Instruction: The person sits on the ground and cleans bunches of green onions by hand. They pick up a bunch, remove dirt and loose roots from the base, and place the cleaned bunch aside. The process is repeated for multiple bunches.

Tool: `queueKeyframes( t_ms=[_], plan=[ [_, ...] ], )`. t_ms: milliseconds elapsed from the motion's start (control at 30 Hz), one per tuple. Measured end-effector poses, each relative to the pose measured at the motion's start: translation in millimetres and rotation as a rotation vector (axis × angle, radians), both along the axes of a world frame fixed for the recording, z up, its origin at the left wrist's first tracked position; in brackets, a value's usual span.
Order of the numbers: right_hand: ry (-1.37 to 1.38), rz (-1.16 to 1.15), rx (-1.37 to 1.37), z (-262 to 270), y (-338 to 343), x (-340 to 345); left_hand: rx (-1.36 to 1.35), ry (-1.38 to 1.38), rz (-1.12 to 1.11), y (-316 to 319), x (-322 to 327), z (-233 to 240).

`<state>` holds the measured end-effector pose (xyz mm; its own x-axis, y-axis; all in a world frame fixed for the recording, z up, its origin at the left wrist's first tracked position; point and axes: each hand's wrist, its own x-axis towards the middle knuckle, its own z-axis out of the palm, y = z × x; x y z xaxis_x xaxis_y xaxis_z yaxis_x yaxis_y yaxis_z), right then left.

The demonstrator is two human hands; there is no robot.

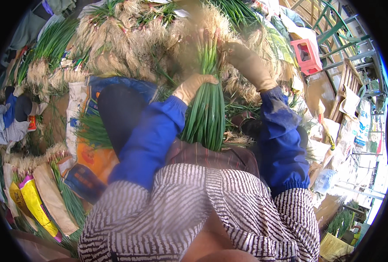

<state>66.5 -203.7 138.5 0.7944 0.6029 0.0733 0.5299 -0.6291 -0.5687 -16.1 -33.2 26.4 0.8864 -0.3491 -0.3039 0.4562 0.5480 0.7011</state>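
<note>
A thick bunch of green onions (207, 108) stands in front of my torso, its pale roots at the top of the view and its green leaves hanging towards my lap. My left hand (194, 85), in a tan glove, is closed around the bunch where the stalks turn to leaves, its thumb across the front. My right hand (238, 57), in a dirty tan glove, is beside the root end, on the right of the stalks; its fingers are blurred and partly hidden, so its grip is unclear. Blue sleeve covers are on both forearms.
Piled green onions with long roots (125, 49) lie beyond my hands. A co-worker (8, 121) crouches at the far left. Wrapped onion bundles (39, 203) lie at lower left. On the right are a pink plastic crate (307, 56), a wooden pallet (344, 88) and sacks (362, 122).
</note>
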Motion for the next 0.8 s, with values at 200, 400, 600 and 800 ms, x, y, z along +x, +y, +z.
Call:
queueKeyframes(
  t_ms=[200, 400, 600, 800],
  plan=[
    [-0.037, 0.028, -0.353, -17.7, 8.8, -7.3, 0.088, 0.02, 0.003, -3.7, -2.5, -0.7],
    [0.655, -0.185, 0.306, -20.0, -10.0, -3.2, -0.077, -0.023, -0.087, -0.8, -4.6, 3.6],
    [0.38, -0.144, -0.122, 2.8, 12.8, -27.1, -0.047, -0.022, -0.07, -4.0, -9.5, 16.0],
    [0.706, -0.197, 0.146, 0.0, 7.8, -21.5, -0.401, -0.189, -0.037, -8.6, -12.8, 8.5]
  ],
)
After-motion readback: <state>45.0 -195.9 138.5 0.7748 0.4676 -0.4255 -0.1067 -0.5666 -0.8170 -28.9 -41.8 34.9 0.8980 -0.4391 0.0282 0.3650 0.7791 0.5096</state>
